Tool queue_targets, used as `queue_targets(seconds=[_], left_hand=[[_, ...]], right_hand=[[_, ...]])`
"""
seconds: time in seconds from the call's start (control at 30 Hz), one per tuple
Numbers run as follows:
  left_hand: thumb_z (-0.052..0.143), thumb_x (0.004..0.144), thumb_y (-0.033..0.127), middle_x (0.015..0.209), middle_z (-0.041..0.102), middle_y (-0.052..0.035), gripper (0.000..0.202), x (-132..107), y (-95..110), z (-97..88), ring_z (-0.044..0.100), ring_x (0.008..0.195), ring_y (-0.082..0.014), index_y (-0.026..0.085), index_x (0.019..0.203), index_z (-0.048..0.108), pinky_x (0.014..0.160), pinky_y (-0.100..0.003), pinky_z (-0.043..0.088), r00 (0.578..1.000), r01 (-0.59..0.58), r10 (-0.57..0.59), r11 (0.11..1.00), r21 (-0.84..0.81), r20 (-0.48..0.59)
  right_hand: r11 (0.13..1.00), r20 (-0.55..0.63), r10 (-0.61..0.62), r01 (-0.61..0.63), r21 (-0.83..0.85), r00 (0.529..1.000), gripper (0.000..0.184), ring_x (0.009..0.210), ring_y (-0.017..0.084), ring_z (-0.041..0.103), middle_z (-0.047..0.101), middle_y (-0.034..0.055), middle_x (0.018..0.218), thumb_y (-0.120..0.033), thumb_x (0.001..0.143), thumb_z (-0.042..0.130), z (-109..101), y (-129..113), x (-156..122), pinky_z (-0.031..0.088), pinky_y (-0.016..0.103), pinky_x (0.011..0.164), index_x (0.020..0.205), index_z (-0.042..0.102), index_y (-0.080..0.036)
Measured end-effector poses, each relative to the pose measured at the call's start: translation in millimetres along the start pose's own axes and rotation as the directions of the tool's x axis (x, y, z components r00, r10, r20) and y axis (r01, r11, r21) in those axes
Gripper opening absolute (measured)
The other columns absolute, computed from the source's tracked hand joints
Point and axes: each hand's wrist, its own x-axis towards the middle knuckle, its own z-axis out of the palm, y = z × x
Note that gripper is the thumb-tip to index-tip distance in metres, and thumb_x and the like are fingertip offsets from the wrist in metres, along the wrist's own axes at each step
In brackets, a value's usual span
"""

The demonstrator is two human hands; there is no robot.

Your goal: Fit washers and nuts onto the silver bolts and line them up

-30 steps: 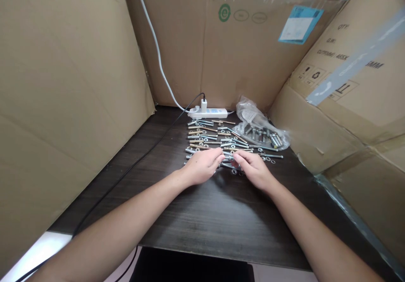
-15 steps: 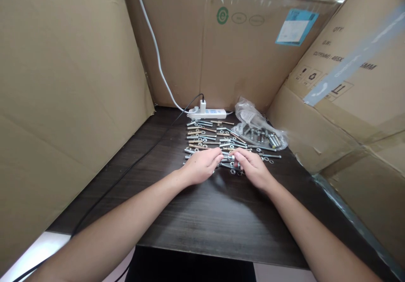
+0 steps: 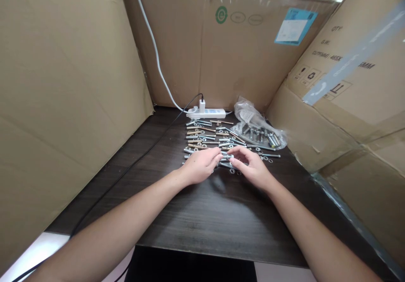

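My left hand (image 3: 202, 165) is closed, fingers pressed together around a silvery metal bolt (image 3: 225, 157) that points to the right. Most of the bolt is hidden behind those fingers. At its right end sits a small nut (image 3: 232, 157), with the thumb and forefinger of my right hand (image 3: 249, 166) on either side of it. The right fingers are curved in a loose pinch. Both hands are just above the near rows of loose bolts, nuts and washers.
Rows of silver and brass-coloured bolts (image 3: 202, 138) with nuts and washers lie on the dark table (image 3: 190, 223). Behind them are a white power strip (image 3: 207, 113) and a clear plastic bag (image 3: 256, 124) of metal parts. A black cable (image 3: 136, 162) crosses the left side; cardboard walls (image 3: 177, 41) surround the table.
My right thumb and forefinger have spread a little apart around the bolt's end, the thumb moving lower. The left hand keeps its grip in about the same place.
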Motion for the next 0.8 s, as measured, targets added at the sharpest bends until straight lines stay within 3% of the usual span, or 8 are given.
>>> queue_targets(seconds=[0.23, 0.5, 0.8], left_hand=[[0.03, 0.097, 0.034, 0.079, 0.056, 0.0006, 0.026, -0.1, -0.4, 1.0, 0.053, 0.072, -0.0139, 0.02, 0.084, 0.048, 0.067, -0.024, 0.039, 1.0, -0.011, 0.011, 1.0, -0.003, -0.003], [0.03, 0.097, 0.034, 0.077, 0.056, 0.001, 0.026, 0.6, 0.3, 1.3, 0.052, 0.071, -0.0138, 0.02, 0.084, 0.047, 0.066, -0.025, 0.038, 1.0, 0.008, -0.008, 1.0, -0.002, -0.005], [0.03, 0.097, 0.034, 0.075, 0.056, 0.001, 0.026, 0.4, 2.5, -1.1, 0.053, 0.069, -0.014, 0.02, 0.082, 0.047, 0.064, -0.024, 0.037, 1.0, 0.024, -0.024, 1.0, -0.007, -0.013]], right_hand=[[0.998, 0.049, 0.032, -0.029, -0.053, 0.998, 0.042, 0.063, 0.014, 0.055, 0.061, 0.0021, 0.068, -0.044, 0.093, 0.038, -0.9, 5.7, 2.2, 0.041, 0.025, 0.059, 0.071, 0.059, -0.016], [1.0, -0.008, -0.018, 0.017, -0.025, 1.0, 0.016, 0.066, 0.014, 0.053, 0.058, 0.0007, 0.074, -0.033, 0.084, 0.054, -1.1, -1.2, 0.5, 0.043, 0.025, 0.061, 0.087, 0.057, -0.017], [0.997, -0.033, -0.07, 0.068, -0.045, 0.997, 0.016, 0.073, 0.015, 0.058, 0.062, 0.0042, 0.087, -0.028, 0.081, 0.059, -3.0, 2.7, 0.2, 0.048, 0.027, 0.065, 0.093, 0.058, -0.018]])
